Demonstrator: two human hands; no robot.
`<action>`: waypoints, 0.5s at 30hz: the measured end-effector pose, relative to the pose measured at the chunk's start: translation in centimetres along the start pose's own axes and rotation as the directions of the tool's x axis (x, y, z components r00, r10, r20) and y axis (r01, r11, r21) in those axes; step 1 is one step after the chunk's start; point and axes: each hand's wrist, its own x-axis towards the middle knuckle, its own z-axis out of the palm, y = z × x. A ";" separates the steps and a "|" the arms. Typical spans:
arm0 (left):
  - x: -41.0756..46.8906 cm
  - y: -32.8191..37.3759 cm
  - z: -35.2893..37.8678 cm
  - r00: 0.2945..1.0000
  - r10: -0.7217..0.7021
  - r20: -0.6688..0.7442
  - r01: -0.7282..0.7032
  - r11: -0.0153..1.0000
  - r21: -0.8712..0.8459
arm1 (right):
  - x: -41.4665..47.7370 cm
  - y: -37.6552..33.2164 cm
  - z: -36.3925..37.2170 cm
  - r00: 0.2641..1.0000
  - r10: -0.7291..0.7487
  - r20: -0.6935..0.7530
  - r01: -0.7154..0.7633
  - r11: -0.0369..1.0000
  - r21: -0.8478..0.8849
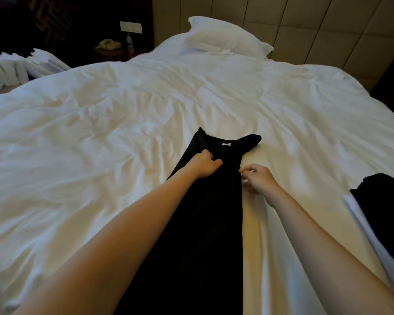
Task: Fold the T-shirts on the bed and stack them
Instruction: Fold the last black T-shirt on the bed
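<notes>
- T-shirt point(205, 201) lies at the near edge of the bed point(100, 133), folded into a long narrow strip.
- Left hand point(206, 163) grips cloth below the collar; right hand point(259, 181) half-curled at its right side, hold unclear.
- Next, likely: fold collar end toward hem.

Black T-shirt point(203, 212), long narrow strip on bed point(100, 133), collar farthest, folded pile point(380, 201) far right

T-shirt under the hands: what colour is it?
Black T-shirt, with a small white neck label; clearest in the head view.
</notes>
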 end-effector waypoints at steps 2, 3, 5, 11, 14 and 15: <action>1.9 0.1 0.7 0.999 0.020 -0.025 -0.021 0.999 -0.044 | 1.5 0.6 -0.3 1.000 0.018 -0.007 -0.018 0.999 0.027; 2.7 0.2 1.0 0.999 0.034 -0.036 -0.037 0.997 -0.061 | 2.1 0.9 -0.4 1.000 0.028 -0.003 -0.028 0.998 0.056; 4.5 0.5 1.7 0.998 0.052 -0.034 -0.055 0.994 -0.093 | 3.2 1.5 -0.5 0.999 0.049 0.008 -0.049 0.991 0.121; 7.3 1.4 1.8 0.990 0.128 -0.060 -0.135 0.985 -0.111 | 5.0 0.8 -0.2 1.000 -0.006 0.026 0.003 0.991 0.136; 7.2 1.7 0.6 0.964 0.139 -0.228 -0.196 0.948 -0.252 | 5.9 -0.3 0.3 0.998 -0.063 0.023 0.060 0.992 0.115; 7.2 1.5 0.0 0.950 0.109 -0.294 -0.202 0.931 -0.305 | 6.2 -0.7 0.6 0.997 -0.073 0.025 0.069 0.991 0.115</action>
